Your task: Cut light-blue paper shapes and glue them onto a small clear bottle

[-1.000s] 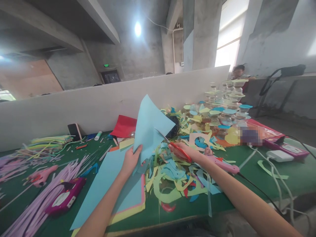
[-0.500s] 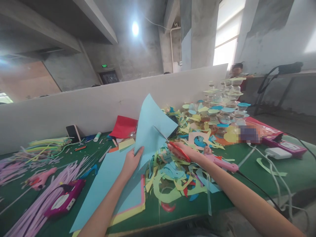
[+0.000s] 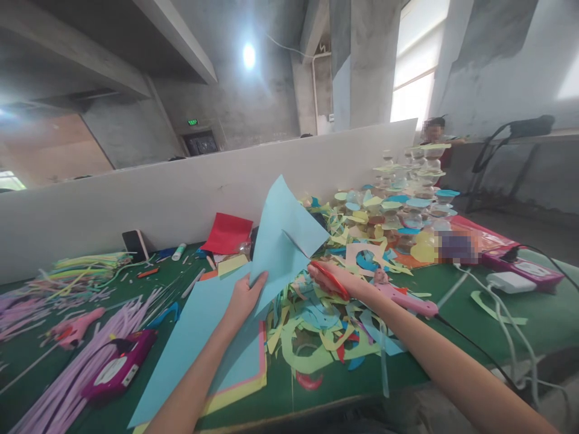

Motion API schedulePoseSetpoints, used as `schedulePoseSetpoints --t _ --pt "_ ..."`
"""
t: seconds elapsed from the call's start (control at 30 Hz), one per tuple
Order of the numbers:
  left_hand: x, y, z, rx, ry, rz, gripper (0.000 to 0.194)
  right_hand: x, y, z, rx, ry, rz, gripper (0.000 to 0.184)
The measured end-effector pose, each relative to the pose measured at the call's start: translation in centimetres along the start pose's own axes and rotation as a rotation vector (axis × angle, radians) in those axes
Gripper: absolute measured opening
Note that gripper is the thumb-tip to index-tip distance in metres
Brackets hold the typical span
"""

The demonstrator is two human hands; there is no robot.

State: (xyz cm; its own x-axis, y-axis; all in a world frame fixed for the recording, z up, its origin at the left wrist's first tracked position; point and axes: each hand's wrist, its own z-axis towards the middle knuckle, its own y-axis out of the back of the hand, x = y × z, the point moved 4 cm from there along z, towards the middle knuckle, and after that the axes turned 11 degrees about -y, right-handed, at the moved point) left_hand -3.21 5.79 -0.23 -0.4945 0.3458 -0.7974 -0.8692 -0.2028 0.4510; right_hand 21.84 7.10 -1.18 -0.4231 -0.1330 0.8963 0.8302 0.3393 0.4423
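Lying well left of our left hand are a pink glue gun [image 3: 79, 325], a bundle of purple strips [image 3: 104, 337] and a magenta box [image 3: 118, 366]; a phone [image 3: 134, 245] leans beyond them. Just below our left hand [image 3: 244, 296] we have a stack of coloured paper [image 3: 194, 337], blue on top. That hand pinches the lower left edge of a loose blue sheet [image 3: 271, 241], thumb on the near face; its other fingers are partly hidden. The sheet stands raised and bowed between our hands, its long axis running roughly upright, one corner up and another out to the right. Our right hand [image 3: 350, 278], the nearer to that right corner, is closed round the red handles of the scissors [image 3: 337, 288]. Their blades point up and left, in at the sheet's right side, across its long axis; we cannot tell how far apart they are. Paper scraps [image 3: 312, 310] spread below and around the right hand. Right of it, on the green table [image 3: 552, 313], we see another pink glue gun [image 3: 418, 302], and beyond, stacked clear cups [image 3: 425, 193].
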Motion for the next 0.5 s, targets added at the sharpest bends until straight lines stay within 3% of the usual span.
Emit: schedulePoseSetpoints --t 0.2,0.4,0.5 --pt "-0.1 0.0 0.1 0.007 -0.029 0.045 0.054 -0.6 -0.2 0.8 0.041 -0.008 0.015 0.051" --pt "0.4 -0.4 0.0 0.087 -0.028 0.051 0.052 0.7 0.0 -0.4 0.036 0.15 0.035 0.043" --pt "0.5 -0.6 -0.1 0.112 -0.022 0.05 0.053 0.8 -0.2 -0.5 0.068 0.147 0.018 0.046"
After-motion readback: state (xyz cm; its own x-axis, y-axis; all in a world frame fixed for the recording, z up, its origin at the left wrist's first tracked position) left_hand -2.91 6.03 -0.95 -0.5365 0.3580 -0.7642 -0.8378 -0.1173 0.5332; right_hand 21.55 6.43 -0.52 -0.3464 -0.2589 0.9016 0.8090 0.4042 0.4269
